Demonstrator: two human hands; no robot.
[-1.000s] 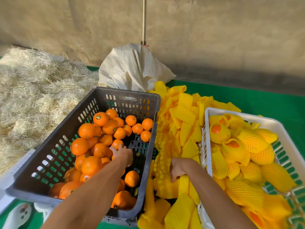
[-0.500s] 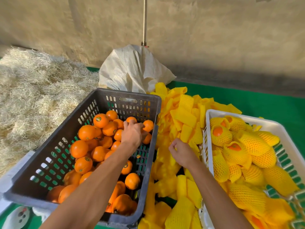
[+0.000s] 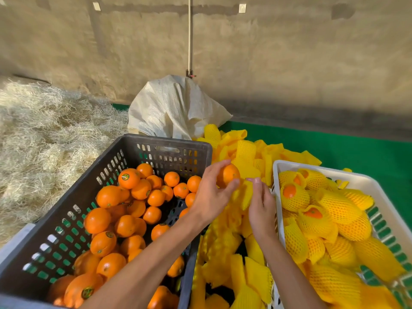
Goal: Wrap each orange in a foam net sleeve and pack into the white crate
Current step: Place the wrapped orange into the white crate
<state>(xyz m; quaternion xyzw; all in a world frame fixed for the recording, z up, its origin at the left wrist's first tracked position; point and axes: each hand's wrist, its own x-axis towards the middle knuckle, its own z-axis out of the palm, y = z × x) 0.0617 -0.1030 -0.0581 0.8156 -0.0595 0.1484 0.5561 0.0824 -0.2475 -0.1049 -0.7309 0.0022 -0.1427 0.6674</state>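
My left hand (image 3: 211,192) grips a bare orange (image 3: 229,175) above the gap between the two crates. Just to its right, my right hand (image 3: 260,206) pinches a yellow foam net sleeve (image 3: 244,195) that hangs below the orange. A dark grey crate (image 3: 124,157) on the left holds several loose oranges (image 3: 133,197). The white crate (image 3: 334,172) on the right holds several oranges wrapped in yellow net (image 3: 334,208).
A heap of flat yellow foam sleeves (image 3: 243,152) lies between and behind the crates on a green mat (image 3: 356,152). A white woven sack (image 3: 176,108) stands behind the grey crate, with a pile of straw (image 3: 44,134) at the left.
My left hand lifted an orange out of the grey crate and carried it right. My right hand rose from the sleeve heap with a sleeve to meet it.
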